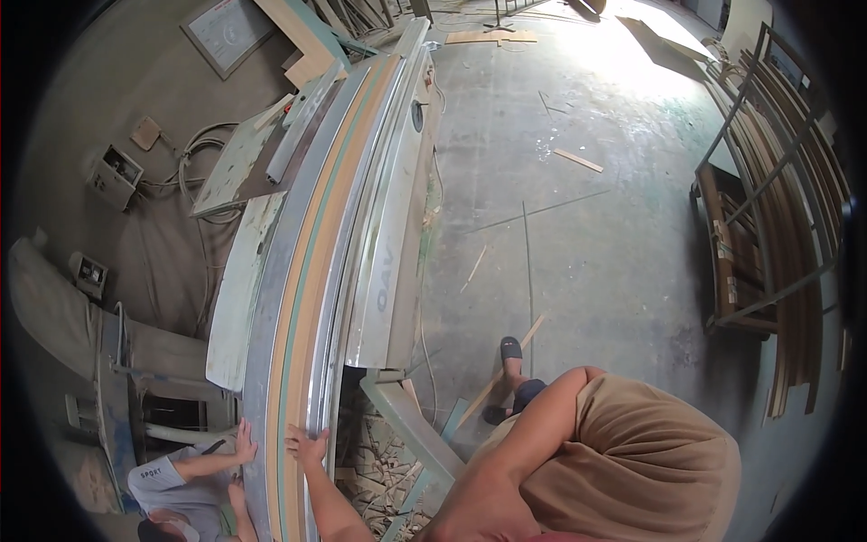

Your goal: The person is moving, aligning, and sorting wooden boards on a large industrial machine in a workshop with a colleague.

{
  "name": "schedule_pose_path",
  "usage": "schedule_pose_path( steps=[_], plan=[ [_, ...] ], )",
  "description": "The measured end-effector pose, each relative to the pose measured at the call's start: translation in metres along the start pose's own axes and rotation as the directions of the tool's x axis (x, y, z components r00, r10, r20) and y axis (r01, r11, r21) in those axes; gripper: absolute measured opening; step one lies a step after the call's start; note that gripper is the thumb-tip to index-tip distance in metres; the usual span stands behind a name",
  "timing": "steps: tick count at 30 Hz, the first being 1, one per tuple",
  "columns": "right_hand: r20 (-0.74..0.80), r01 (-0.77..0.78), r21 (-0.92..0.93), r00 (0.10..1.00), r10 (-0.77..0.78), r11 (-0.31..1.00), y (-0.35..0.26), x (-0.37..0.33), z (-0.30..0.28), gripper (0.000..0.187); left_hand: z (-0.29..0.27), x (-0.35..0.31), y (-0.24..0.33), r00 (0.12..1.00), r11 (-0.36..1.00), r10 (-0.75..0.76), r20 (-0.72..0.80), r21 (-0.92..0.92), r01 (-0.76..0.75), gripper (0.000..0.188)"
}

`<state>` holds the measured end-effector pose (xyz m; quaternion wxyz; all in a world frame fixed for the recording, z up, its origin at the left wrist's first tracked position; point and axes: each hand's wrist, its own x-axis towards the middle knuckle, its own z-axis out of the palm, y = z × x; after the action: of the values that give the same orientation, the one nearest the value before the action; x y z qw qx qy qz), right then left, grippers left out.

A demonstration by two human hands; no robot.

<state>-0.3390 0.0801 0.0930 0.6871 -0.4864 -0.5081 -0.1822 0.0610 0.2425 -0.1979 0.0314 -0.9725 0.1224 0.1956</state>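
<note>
My left hand [308, 444] reaches in from the lower edge, its fingers spread on a long light-brown board [318, 312]. Beside that board runs a narrow green strip [301, 312], with another brown strip [284, 312] to its left. All lie lengthwise on a long grey machine table [260, 339]. Bare from the sleeve down, my right arm [533, 429] bends by the brown cloth of my clothing [632, 452]; its hand is hidden. Across the boards, a co-worker in a grey shirt [194, 492] has one hand [246, 443] at the table's left edge.
Wood offcuts [384, 452] pile below the machine's near end, beside a slanted metal leg [411, 429]. A metal rack [736, 208] holding long boards stands at right. Loose strips [578, 161] lie on the concrete floor. Cables [194, 158] hang on the left wall.
</note>
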Motion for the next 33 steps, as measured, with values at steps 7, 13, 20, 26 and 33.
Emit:
schedule_pose_path(
  steps=[7,13,20,26,33],
  plan=[
    [0.022,0.012,0.022,1.0,-0.012,1.0,-0.019,-0.007,-0.006,0.053,-0.002,-0.004,0.003,1.0,1.0,-0.004,-0.004,0.02,0.004,0.135],
    [0.035,0.02,0.03,0.999,-0.021,0.999,-0.019,-0.01,0.004,0.055,-0.002,-0.006,0.002,1.0,1.0,0.004,-0.012,0.007,-0.003,0.135],
    [0.018,0.021,0.029,1.0,-0.022,0.999,-0.019,-0.014,0.008,0.057,-0.001,-0.003,0.005,1.0,0.999,0.004,-0.002,0.036,-0.004,0.137],
    [-0.033,0.029,0.038,0.999,-0.028,0.999,-0.018,-0.014,0.007,0.059,0.003,0.001,0.001,1.0,0.999,0.002,-0.004,0.043,-0.002,0.135],
    [-0.039,0.033,0.046,0.999,-0.031,0.998,-0.025,-0.014,-0.005,0.061,0.003,0.0,0.002,1.0,0.999,0.002,-0.012,0.034,-0.002,0.134]
  ],
)
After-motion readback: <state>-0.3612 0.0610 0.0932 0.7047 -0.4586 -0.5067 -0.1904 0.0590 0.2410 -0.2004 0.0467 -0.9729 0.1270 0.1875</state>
